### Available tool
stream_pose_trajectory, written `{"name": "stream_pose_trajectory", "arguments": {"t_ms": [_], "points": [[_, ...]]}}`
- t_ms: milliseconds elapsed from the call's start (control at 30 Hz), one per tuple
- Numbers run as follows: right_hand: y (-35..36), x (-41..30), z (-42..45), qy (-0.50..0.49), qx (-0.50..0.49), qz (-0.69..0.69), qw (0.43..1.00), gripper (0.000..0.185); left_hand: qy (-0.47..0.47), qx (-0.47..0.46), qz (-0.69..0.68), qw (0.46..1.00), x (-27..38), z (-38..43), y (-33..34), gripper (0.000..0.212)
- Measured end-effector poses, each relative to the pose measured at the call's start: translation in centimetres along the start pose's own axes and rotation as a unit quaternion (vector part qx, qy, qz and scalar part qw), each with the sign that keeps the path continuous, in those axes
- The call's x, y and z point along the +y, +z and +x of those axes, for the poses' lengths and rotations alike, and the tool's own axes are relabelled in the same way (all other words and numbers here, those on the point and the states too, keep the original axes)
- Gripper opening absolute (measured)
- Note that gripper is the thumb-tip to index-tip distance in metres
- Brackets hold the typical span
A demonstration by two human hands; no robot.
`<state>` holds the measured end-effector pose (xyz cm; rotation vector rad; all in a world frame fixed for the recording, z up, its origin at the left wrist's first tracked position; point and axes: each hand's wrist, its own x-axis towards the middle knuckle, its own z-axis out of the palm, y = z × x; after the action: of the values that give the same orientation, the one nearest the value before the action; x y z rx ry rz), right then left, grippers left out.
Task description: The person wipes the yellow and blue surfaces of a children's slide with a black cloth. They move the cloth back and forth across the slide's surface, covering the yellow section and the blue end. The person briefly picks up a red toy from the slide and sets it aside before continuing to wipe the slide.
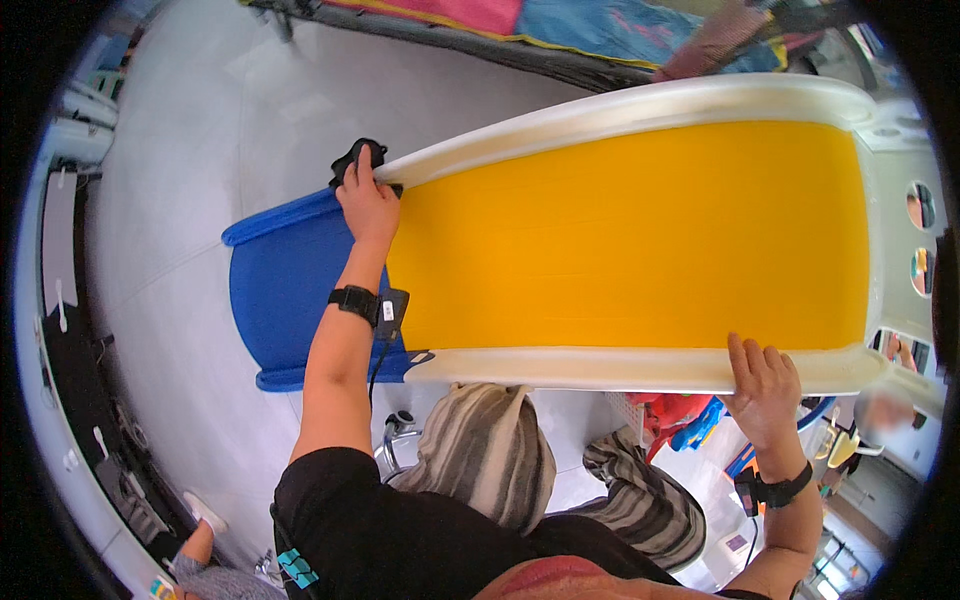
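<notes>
A child's plastic slide (630, 240) stretches across before me, with a yellow chute, white side rails and a blue lower end (289, 285) at the left. My left hand (369, 206) is at the far rail, where yellow meets blue. It holds a black object (358, 159), seemingly a cloth, pressed over the rail's end; the palm hides part of it. On the near white rail (570, 367), toward the slide's upper end, rests my right hand (765, 394). Its fingers curl over the edge, and its thumb is hidden.
Beyond the slide stands a padded play frame (517, 45) with pink and blue panels. A white panel (892, 217) with round holes adjoins the slide's top. Beneath the near rail are a stool's chrome leg (390, 450) and red toys (667, 420). Another person's shoe (206, 511) is lower left.
</notes>
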<state>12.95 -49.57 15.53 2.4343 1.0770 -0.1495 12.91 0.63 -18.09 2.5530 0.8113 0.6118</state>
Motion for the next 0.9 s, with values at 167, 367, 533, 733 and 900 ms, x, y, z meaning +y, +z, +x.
{"name": "stream_pose_trajectory", "arguments": {"t_ms": [167,367,533,733,900], "points": [[-0.3,0.3,0.2,-0.023,0.048,-0.031,0.998,0.049,0.022,0.006,-0.062,0.998,3.9,-0.3,0.4,0.068],[0.3,0.4,-0.4,-0.026,0.051,-0.027,0.998,0.057,0.110,0.041,-0.167,0.979,12.6,-0.3,0.3,0.067],[0.0,0.6,-0.4,-0.045,0.062,-0.042,0.996,0.046,0.209,0.044,-0.265,0.940,21.3,-0.5,-0.6,0.063],[0.7,0.9,-0.7,-0.054,0.088,-0.038,0.994,0.043,0.430,0.084,-0.320,0.840,34.7,1.0,-2.3,0.066],[0.7,1.2,-0.7,-0.069,0.084,-0.025,0.994,0.044,0.557,0.177,-0.291,0.757,47.1,5.7,-2.2,0.074]]}}
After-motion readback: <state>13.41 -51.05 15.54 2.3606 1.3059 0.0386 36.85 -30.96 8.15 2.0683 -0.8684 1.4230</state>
